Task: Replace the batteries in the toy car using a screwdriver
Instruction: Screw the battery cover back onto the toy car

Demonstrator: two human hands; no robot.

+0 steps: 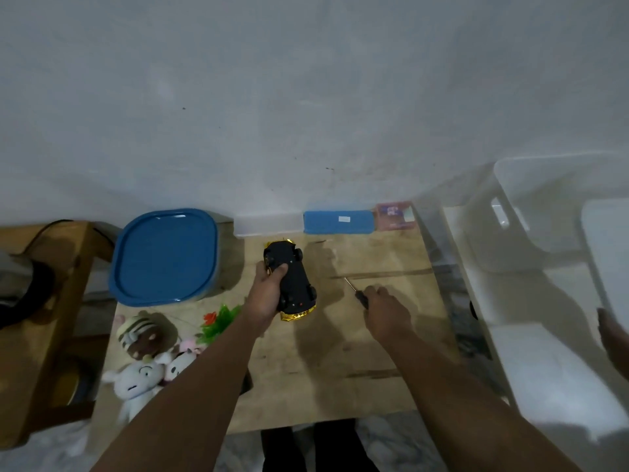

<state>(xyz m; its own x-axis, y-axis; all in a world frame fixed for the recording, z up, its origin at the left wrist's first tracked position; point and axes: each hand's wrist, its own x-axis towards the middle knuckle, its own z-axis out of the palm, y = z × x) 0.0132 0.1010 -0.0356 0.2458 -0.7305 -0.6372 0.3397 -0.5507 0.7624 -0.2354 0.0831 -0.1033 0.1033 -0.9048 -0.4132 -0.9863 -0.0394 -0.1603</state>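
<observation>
two risks stand out: the toy car (292,279), turned underside up and gripped round its side by the left hand (265,294) above the desk (374,335), could be twisted loose if the screwdriver (357,291), clenched in the right hand (386,310) just beside it, is pressed off-centre; the screw, too small to be made out, might be stripped or dropped.

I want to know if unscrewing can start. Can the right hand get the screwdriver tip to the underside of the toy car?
Probably yes. The left hand holds the toy car belly-up, and nothing lies between it and the screwdriver in the right hand.
</observation>
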